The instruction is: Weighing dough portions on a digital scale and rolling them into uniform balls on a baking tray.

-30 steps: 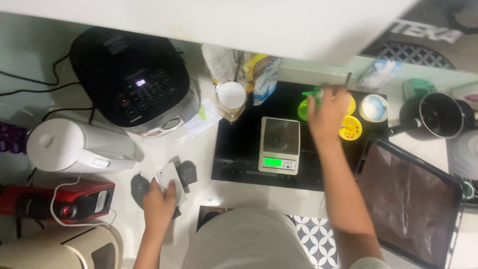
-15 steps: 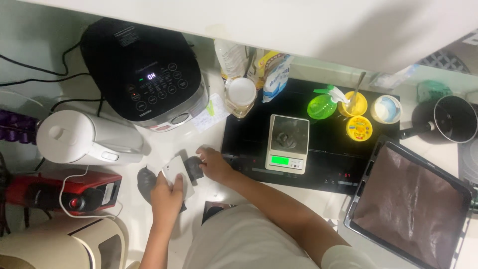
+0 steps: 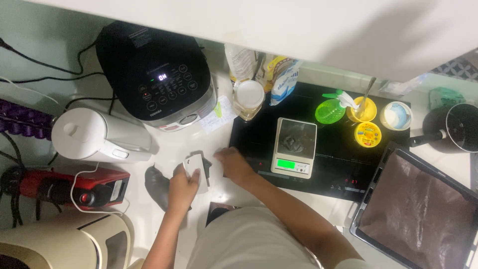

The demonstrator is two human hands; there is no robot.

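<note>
My left hand (image 3: 181, 188) holds a small white flat object (image 3: 195, 168) over the white counter, just below the black rice cooker (image 3: 155, 74). My right hand (image 3: 233, 165) rests palm down right beside it, at the left edge of the black cooktop (image 3: 338, 154); its fingers touch a dark piece next to the white object. Whether it grips anything is hidden. A small digital scale (image 3: 294, 147) with a lit green display stands on the cooktop just right of my right hand.
A white kettle (image 3: 97, 135) and a red appliance (image 3: 74, 187) stand at the left. A jar (image 3: 248, 99), bags, a green cup (image 3: 328, 110), yellow cups (image 3: 365, 122) and a white bowl (image 3: 397, 115) line the back. A lined baking tray (image 3: 418, 209) and a black pot (image 3: 455, 127) are at the right.
My right hand has come back from the green and yellow cups at the far right of the cooktop and now lies next to my left hand near the white object.
</note>
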